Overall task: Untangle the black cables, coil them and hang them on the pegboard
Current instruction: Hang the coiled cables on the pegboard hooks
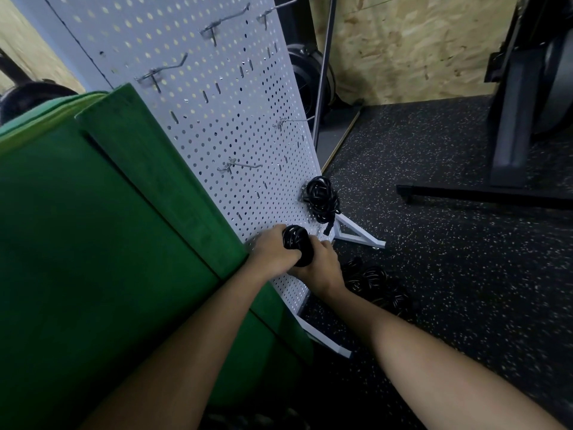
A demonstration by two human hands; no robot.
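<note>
Your left arm [173,352] and right arm [434,361] reach to the low part of the pegboard [198,97]. There the left hand [273,252] and right hand [322,265] both grip one coiled cable [296,242], close against the board. No hook shows behind it, so the coil may miss and drop, or loosen if you let go too early. You have one hung coil [321,197] at the right, one loose pile [372,283] on the floor [449,243], and five empty hooks [240,165].
</note>
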